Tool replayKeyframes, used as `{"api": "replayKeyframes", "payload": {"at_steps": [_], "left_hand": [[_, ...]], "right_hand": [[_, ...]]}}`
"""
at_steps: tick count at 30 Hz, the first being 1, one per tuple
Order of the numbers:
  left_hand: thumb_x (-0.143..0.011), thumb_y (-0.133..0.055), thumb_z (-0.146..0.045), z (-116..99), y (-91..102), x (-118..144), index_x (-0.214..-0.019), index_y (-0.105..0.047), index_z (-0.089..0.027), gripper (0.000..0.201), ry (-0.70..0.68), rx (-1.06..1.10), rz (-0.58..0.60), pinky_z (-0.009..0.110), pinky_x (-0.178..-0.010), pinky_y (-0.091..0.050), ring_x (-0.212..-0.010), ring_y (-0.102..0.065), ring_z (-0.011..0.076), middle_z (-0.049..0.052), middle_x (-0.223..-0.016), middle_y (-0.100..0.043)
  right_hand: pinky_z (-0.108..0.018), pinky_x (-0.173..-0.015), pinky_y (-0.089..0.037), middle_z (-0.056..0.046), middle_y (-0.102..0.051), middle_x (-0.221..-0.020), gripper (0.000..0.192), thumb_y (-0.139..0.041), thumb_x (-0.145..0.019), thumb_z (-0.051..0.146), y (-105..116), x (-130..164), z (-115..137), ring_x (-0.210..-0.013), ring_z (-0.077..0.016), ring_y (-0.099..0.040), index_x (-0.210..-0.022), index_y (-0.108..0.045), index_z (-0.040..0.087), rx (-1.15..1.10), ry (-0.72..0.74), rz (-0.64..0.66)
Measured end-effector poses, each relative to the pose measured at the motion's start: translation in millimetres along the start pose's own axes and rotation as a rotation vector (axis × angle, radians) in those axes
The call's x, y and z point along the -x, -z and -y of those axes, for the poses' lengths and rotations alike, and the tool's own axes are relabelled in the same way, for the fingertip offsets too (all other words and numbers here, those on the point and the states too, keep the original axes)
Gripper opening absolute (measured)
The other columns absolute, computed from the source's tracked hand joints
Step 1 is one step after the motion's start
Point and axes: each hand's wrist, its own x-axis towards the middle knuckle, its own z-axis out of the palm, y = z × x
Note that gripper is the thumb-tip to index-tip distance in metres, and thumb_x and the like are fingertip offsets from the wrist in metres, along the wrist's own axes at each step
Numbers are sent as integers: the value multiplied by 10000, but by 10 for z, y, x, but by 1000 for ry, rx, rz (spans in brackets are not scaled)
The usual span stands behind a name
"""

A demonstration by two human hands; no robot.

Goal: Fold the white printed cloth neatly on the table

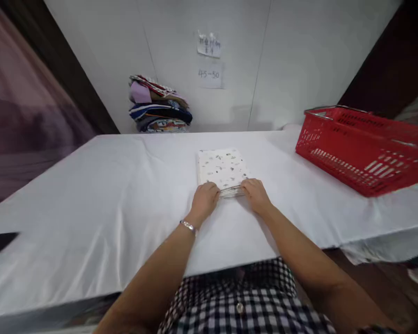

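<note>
So the cloth (222, 168) sat on the desk (90, 195) at 12 o'clock from the person, folded into a neat, squarish stack. The left hand (206, 198) was clamped on its near corner around 7 o'clock, and the right hand (255, 194) had the other near corner at about 5. The 2 hands were apart, with a short run of folded edge showing between them; I couldn't really make out the thumbs.

My guess on handling: light, soft and floppy, nothing to break, though the layers could slide or fan out if you grabbed just the top 1. Near corners looked like a decent hold, as long as you got the whole stack of layers.

Texture-wise, the cloth was matte and off-white with a scatter of small dark prints, and the layers showed as thin lines along the 6 o'clock edge. The desk had a smooth white cover with a bit of sheen and soft wrinkles, mostly toward 9 o'clock. Over at 2 there was a red basket (358, 139), hard plastic by the look of it, slotted sides, metal handles. A pile (160, 106) of mixed folded fabrics slumped at 11, by the wall (292, 60).
</note>
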Motion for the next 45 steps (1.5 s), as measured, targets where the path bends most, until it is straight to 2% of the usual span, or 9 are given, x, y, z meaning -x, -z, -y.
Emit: {"api": "replayKeyframes", "payload": {"at_steps": [4,8,15,19,22,27,32,38,45], "left_hand": [[-854,-482,-136,-19,5,7,-796,-549,-188,103,23,5,-9,316,-768,-396,-841,-534,176,36,-856,-597],[-855,-457,-126,-18,13,13,-773,-518,-191,121,41,4,-16,312,-744,-395,-782,-522,172,29,-802,-577],[-846,-479,-129,-12,4,12,-773,-532,-189,108,38,-12,2,320,-746,-397,-773,-542,179,34,-783,-592],[-853,-510,-186,-5,-1,33,-881,-563,-189,60,44,5,-3,336,-773,-402,-804,-550,189,33,-825,-613],[-837,-567,-259,3,-6,53,-973,-566,-190,152,7,10,-5,347,-797,-401,-862,-543,204,42,-896,-614],[-862,-531,-240,14,-20,49,-910,-591,-201,86,31,50,1,330,-787,-400,-855,-533,190,35,-883,-604],[-878,-512,-258,16,-25,29,-890,-602,-200,107,72,71,6,332,-773,-398,-840,-533,187,33,-863,-604],[-892,-478,-232,-9,-23,18,-862,-595,-191,128,79,-7,12,331,-752,-395,-827,-530,188,44,-853,-600],[-894,-466,-211,-47,-14,12,-844,-579,-182,127,88,-109,11,339,-744,-393,-828,-527,201,57,-849,-591]], "right_hand": [[-342,-820,-329,-53,-639,-919,173,-426,-895,179,10,-2,13,-869,-205,-517,-901,-598,189,-9,-18,26],[-343,-820,-344,-66,-644,-947,203,-437,-877,152,10,1,11,-890,-215,-524,-999,-598,176,-20,-27,16],[-345,-840,-351,-47,-656,-979,232,-437,-866,117,18,15,2,-920,-208,-528,-961,-625,214,-52,0,28],[-353,-842,-357,-45,-663,-983,232,-444,-867,122,9,22,-10,-917,-207,-532,-967,-631,216,-84,14,10],[-359,-842,-360,-43,-665,-982,229,-452,-862,131,7,26,-15,-913,-206,-537,-960,-639,220,-103,15,11],[-361,-846,-365,-47,-657,-1004,239,-482,-823,122,46,34,17,-929,-207,-535,-970,-644,218,-113,19,13],[-363,-852,-366,-50,-651,-1025,214,-527,-809,153,68,34,24,-947,-211,-532,-976,-644,219,-108,24,29],[-375,-860,-373,-60,-653,-1038,215,-478,-874,198,14,37,-29,-949,-216,-539,-1010,-645,217,-106,23,12],[-376,-873,-375,-58,-646,-1064,275,-466,-868,166,21,46,-39,-969,-221,-534,-1083,-627,221,-113,44,31]]}}
